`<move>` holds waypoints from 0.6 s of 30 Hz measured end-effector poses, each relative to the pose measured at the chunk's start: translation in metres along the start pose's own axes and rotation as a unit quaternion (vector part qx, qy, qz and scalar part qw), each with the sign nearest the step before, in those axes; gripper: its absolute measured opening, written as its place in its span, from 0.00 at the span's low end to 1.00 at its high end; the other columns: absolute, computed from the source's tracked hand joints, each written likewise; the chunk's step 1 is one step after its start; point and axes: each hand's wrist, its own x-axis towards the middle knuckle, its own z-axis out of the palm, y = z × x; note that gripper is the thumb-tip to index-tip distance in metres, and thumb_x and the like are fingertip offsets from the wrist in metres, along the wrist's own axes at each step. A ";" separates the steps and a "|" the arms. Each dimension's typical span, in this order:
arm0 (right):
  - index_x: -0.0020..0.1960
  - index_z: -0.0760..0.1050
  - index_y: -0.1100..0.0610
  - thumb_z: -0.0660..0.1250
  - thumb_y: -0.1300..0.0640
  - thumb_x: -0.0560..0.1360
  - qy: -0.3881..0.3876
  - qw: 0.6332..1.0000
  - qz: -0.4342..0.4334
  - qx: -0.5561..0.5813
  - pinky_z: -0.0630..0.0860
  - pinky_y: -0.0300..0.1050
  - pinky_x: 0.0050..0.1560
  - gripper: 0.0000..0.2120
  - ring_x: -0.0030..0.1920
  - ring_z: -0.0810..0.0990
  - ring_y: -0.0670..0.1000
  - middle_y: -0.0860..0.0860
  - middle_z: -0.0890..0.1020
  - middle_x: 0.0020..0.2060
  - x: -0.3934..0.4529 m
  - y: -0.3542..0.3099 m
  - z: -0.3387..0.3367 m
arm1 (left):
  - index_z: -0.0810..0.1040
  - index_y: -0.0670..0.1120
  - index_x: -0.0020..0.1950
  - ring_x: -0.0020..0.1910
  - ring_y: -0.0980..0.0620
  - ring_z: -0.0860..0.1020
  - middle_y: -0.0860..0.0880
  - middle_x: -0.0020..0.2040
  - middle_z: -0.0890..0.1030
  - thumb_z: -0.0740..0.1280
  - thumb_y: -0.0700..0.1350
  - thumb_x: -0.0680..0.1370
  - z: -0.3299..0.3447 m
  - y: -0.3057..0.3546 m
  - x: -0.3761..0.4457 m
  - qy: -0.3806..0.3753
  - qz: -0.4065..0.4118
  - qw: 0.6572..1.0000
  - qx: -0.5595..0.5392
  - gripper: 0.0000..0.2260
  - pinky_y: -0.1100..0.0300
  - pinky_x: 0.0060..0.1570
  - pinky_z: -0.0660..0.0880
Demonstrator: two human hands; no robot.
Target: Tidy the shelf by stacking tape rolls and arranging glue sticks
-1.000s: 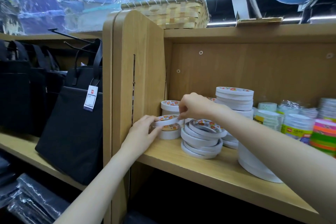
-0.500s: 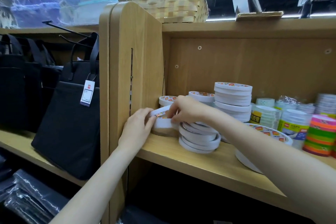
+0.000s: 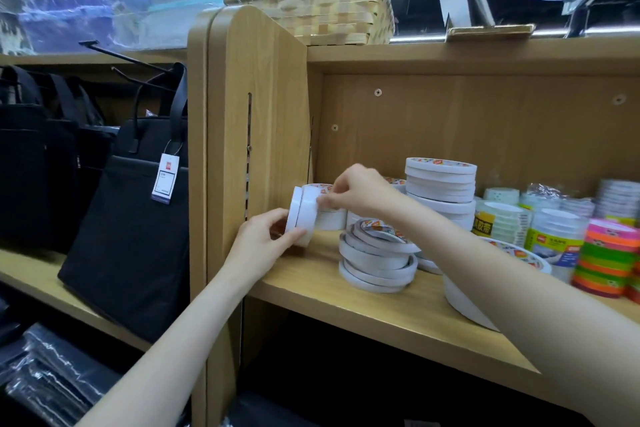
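1. Left hand [image 3: 263, 243] and right hand [image 3: 360, 192] both pinch two small tape rolls [image 3: 302, 215], tipped on edge at the shelf [image 3: 346, 291] corner.
2. Loose pinch, so they could split apart or roll off.
3. The leaning stack [image 3: 377, 260] topples if an arm bumps it.

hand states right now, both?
Left hand: grips the tilted white tape rolls from below.
Right hand: pinches the same rolls' upper edge.

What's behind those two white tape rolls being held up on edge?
Behind the held rolls gripped by both hands, left hand and right hand, a white roll stands against the shelf's side panel. Anything further back is covered.
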 end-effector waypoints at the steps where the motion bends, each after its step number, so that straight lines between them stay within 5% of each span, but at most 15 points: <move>1: 0.41 0.79 0.61 0.68 0.49 0.73 -0.031 0.999 0.011 0.010 0.61 0.41 0.29 0.14 0.29 0.67 0.47 0.49 0.69 0.27 -0.002 -0.001 0.003 | 0.78 0.52 0.53 0.46 0.62 0.78 0.59 0.45 0.80 0.68 0.45 0.75 0.000 0.001 0.000 0.002 -0.001 1.000 -0.001 0.07 0.72 0.43 0.72; 6: 0.40 0.80 0.57 0.72 0.54 0.71 -0.047 0.995 0.031 0.088 0.63 0.39 0.31 0.06 0.31 0.68 0.44 0.46 0.72 0.29 0.001 -0.006 0.012 | 0.77 0.53 0.50 0.44 0.66 0.77 0.60 0.43 0.79 0.69 0.45 0.75 0.000 0.002 -0.002 0.003 -0.005 1.000 0.001 0.06 0.74 0.42 0.72; 9: 0.45 0.81 0.64 0.73 0.58 0.70 -0.074 0.984 0.051 0.152 0.68 0.34 0.34 0.09 0.39 0.76 0.45 0.51 0.79 0.37 0.004 -0.005 0.010 | 0.77 0.53 0.51 0.45 0.66 0.77 0.61 0.44 0.79 0.69 0.46 0.75 -0.001 0.002 -0.002 0.003 -0.002 1.000 0.003 0.06 0.74 0.42 0.73; 14: 0.36 0.76 0.59 0.71 0.60 0.72 -0.114 0.971 0.059 0.203 0.61 0.28 0.22 0.07 0.34 0.77 0.43 0.50 0.79 0.31 0.003 -0.001 0.008 | 0.78 0.52 0.53 0.47 0.63 0.77 0.60 0.45 0.79 0.69 0.46 0.75 0.000 0.002 -0.003 0.003 0.006 1.000 0.012 0.08 0.73 0.43 0.73; 18: 0.38 0.75 0.57 0.70 0.59 0.73 -0.131 0.970 0.040 0.202 0.64 0.38 0.35 0.07 0.39 0.77 0.44 0.52 0.80 0.38 0.004 0.002 0.006 | 0.78 0.48 0.58 0.48 0.61 0.77 0.56 0.48 0.80 0.68 0.46 0.75 0.001 0.001 -0.002 0.015 0.013 1.000 0.018 0.12 0.71 0.46 0.73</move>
